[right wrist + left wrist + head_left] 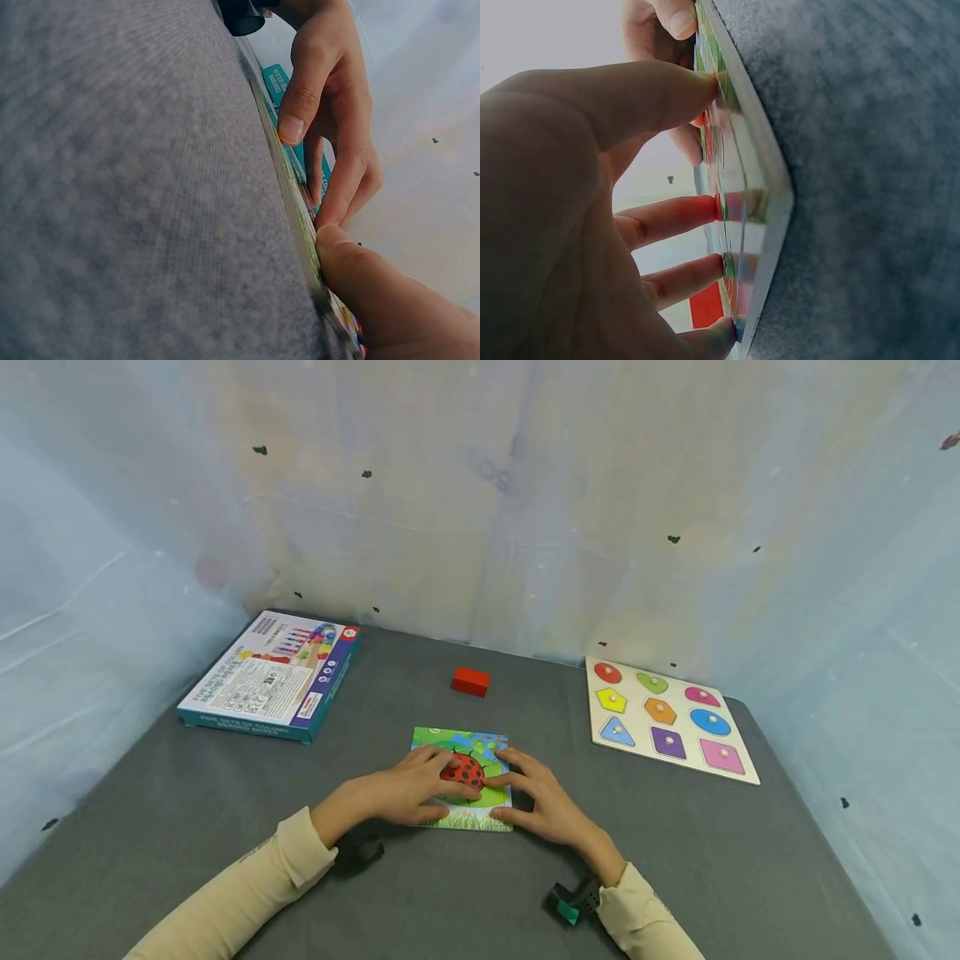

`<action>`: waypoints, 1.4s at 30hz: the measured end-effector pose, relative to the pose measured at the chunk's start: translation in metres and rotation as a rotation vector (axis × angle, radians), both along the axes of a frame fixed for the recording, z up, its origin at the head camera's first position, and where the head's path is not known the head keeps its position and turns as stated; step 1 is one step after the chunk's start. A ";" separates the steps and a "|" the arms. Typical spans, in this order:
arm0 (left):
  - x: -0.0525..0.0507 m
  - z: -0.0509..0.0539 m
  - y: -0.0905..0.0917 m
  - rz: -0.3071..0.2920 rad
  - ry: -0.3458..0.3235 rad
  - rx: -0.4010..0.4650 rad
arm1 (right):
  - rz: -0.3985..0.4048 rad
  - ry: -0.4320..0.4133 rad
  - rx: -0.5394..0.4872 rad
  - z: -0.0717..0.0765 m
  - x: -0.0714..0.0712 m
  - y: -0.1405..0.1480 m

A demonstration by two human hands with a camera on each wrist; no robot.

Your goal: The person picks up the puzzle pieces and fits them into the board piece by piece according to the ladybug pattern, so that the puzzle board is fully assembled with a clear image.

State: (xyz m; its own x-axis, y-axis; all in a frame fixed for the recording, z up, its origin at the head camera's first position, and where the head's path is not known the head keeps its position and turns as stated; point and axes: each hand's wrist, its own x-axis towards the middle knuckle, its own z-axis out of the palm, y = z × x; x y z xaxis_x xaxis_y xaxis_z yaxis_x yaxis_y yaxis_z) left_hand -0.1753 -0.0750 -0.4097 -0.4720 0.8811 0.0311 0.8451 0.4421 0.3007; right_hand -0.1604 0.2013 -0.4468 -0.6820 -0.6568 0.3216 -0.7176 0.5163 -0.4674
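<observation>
A thin square ladybug puzzle board (474, 818) lies flat on the grey table, showing a red ladybug with black spots on a green leaf. From the left side, my left hand (408, 785) rests its spread fingertips on the picture; the left wrist view shows them touching the glossy surface (739, 172). My right hand (543, 797) touches the board's right part with thumb and fingers spread. In the right wrist view its thumb (360, 262) lies at the board's edge (289, 195). Parts of the picture are hidden under both hands.
Behind the board sits a small red block (471, 682). A boxed toy set (262, 681) lies at the back left. At the back right is a wooden shape board (630, 706) with knobbed coloured pieces. Pale sheeting (480, 527) hangs around the table (450, 893).
</observation>
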 end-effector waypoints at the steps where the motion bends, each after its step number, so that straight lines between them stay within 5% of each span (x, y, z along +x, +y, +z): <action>1: 0.000 0.000 0.000 0.003 -0.004 -0.004 | 0.000 0.000 0.003 0.000 0.000 0.000; 25: -0.002 0.007 -0.001 -0.018 0.037 -0.018 | -0.005 0.018 0.018 0.002 -0.002 0.001; 42: -0.005 0.001 -0.004 -0.007 -0.015 0.022 | -0.009 0.002 0.011 0.000 0.000 -0.002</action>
